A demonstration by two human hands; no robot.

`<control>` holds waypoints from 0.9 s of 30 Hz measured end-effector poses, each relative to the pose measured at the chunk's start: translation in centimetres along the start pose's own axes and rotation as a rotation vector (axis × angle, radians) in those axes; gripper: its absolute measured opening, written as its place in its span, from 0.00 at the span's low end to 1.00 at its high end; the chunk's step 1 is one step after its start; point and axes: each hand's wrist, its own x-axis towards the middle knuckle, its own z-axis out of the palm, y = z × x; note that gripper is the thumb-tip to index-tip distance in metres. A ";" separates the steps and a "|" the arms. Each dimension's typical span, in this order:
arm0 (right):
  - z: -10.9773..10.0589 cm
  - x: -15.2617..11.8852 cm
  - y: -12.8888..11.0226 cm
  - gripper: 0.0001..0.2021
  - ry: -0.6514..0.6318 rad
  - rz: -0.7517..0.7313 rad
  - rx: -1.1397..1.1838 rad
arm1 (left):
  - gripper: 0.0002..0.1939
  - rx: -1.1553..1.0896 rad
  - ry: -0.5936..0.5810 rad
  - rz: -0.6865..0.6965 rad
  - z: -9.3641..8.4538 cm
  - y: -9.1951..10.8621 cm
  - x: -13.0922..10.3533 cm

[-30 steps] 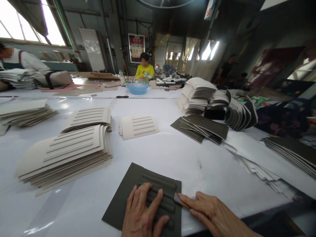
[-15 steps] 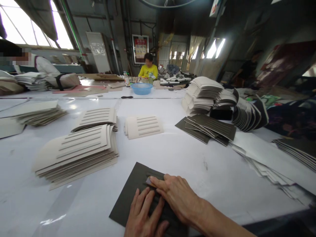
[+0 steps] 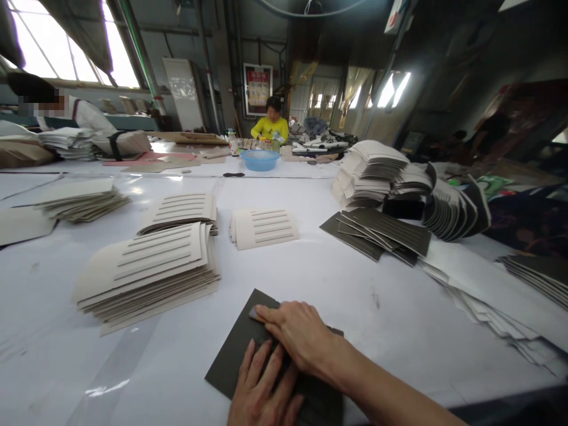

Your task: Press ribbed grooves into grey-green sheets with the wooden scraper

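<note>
A dark grey rectangular sheet (image 3: 235, 349) lies on the white table in front of me, tilted at an angle. My left hand (image 3: 264, 384) rests flat on its lower part with the fingers spread. Just above and to the right, my right hand (image 3: 302, 334) pinches a small flat grey tool (image 3: 254, 313) and presses it on the sheet near the upper edge. My right hand and wrist cover part of the sheet.
Beige slotted pieces are stacked at left (image 3: 151, 272) and center (image 3: 266, 228). Dark panels (image 3: 386, 228), curved stacks (image 3: 373, 163) and white sheets (image 3: 474, 284) lie right. A blue basin (image 3: 260, 160) stands far back; people sit beyond.
My right hand has slid the small tool up and to the left over the sheet. My left hand stays spread on the sheet. The whole view has shifted slightly.
</note>
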 end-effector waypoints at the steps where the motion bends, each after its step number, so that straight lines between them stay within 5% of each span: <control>1: -0.5 1.2 -0.1 0.18 -0.002 -0.014 0.026 | 0.20 0.001 -0.020 0.002 -0.1 -0.2 -0.1; 4: -2.7 1.7 1.7 0.18 0.029 -0.040 0.098 | 0.26 0.000 -0.093 0.043 -0.3 -1.2 -0.5; 8: -3.8 -4.3 5.8 0.19 0.272 0.083 0.169 | 0.30 -0.061 -0.174 0.050 -0.4 -2.2 -1.0; 12: -1.2 -12.3 6.8 0.22 0.343 0.230 0.024 | 0.16 -0.150 -0.289 -0.125 -0.6 -1.0 -0.1; 15: 1.2 -16.2 5.8 0.24 0.317 0.232 -0.093 | 0.16 -0.177 -0.298 -0.259 -0.5 0.4 0.6; 27: 4.1 -16.6 3.3 0.40 0.215 0.301 -0.305 | 0.11 -0.201 -0.272 -0.449 -0.3 2.4 2.1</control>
